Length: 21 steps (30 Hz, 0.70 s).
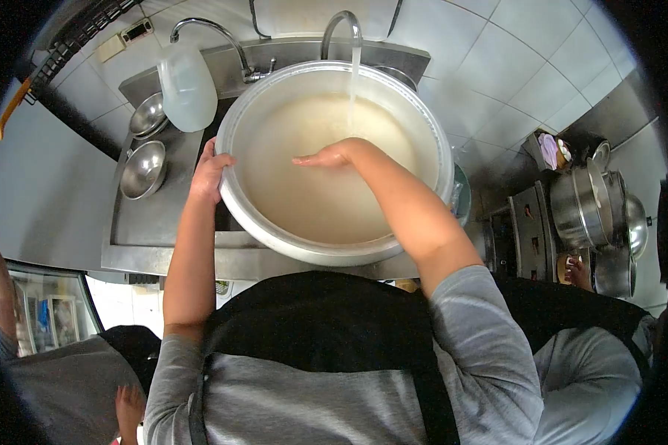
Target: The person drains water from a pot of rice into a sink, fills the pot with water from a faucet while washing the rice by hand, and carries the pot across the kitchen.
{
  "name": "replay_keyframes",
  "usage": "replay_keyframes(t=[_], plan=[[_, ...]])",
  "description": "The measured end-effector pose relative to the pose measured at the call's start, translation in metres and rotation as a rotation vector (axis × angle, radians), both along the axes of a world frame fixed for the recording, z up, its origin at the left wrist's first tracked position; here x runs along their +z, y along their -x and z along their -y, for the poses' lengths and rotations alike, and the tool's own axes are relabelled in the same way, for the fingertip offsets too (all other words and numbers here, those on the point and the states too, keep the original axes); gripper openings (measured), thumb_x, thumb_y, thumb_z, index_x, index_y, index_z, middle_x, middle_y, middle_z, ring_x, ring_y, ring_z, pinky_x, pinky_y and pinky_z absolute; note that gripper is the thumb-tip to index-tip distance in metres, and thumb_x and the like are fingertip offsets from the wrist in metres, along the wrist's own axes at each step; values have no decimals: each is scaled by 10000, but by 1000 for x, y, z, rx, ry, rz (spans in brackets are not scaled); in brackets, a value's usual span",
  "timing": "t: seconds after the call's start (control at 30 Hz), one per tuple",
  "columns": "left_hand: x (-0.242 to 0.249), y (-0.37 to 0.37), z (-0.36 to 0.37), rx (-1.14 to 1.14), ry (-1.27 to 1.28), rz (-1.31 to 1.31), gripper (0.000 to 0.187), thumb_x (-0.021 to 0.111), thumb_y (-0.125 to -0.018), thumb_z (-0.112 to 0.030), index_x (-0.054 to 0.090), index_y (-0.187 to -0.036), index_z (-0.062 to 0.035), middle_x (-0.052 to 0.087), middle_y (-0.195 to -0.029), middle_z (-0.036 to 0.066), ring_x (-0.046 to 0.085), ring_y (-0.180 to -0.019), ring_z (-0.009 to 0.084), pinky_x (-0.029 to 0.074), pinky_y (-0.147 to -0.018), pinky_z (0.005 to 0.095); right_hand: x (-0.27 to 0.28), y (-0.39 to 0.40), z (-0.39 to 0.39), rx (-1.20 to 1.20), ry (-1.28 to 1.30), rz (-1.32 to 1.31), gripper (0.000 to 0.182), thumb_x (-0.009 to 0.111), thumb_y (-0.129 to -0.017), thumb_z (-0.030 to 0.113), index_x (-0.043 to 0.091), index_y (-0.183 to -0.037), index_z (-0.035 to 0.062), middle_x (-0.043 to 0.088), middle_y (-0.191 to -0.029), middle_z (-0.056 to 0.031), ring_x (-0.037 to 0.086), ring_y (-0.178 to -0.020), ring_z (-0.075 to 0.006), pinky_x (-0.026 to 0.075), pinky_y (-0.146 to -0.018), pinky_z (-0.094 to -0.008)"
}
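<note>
A large round whitish metal basin rests over the sink and holds cloudy, cream-coloured water. My left hand is closed around its left rim, thumb on the inner side. Near the middle, my right hand dips into the water, palm side low, with thumb stretched out. The other fingers are partly under the surface, and nothing shows in them. Behind this hand, a stream of water falls from a curved faucet into the basin. Whatever lies at the bottom is hidden by the cloudiness.
A second faucet, a translucent plastic jug and steel bowls are on the left of the steel counter. Stacked steel pots stand at right. Co-workers are close on both sides, one with a hand low at left.
</note>
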State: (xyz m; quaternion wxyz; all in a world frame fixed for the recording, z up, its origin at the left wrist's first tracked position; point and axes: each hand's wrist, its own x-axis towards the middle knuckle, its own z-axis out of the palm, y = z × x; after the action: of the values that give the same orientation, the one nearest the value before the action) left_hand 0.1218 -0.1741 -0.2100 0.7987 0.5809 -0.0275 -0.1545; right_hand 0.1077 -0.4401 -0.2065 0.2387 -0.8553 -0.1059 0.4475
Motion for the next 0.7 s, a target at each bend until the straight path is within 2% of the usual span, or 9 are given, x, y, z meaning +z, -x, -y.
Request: replay_keyframes(t=[0.47,0.63,0.7], plan=[[0,-1,-1,-33,8,-22,557,534,-635,18,371,-1164,-44,508,-1001,124,533,-885,261,471,-776,376,-2,3,3,-48,-15,-22,822,321,-759,748,228,-1397,238,103,-1476,-65,136,-1347,-278,121,-1072,-443],[1,2,-2,-42,-24,34,620,535,-634,-12,353,-1226,-34,481,-1067,142,485,-979,266,419,-851,379,-15,-4,-1,-8,-75,-17,819,329,-762,743,225,-1398,237,99,-1478,-57,141,-1347,-272,118,-1073,-443],[0,1,-3,-60,-88,60,650,506,-651,-10,317,-1272,-22,469,-1136,167,488,-1015,285,425,-857,387,-31,-16,1,105,-83,-26,777,309,-787,722,232,-1395,244,104,-1478,-40,108,-1354,-252,99,-1078,-434]])
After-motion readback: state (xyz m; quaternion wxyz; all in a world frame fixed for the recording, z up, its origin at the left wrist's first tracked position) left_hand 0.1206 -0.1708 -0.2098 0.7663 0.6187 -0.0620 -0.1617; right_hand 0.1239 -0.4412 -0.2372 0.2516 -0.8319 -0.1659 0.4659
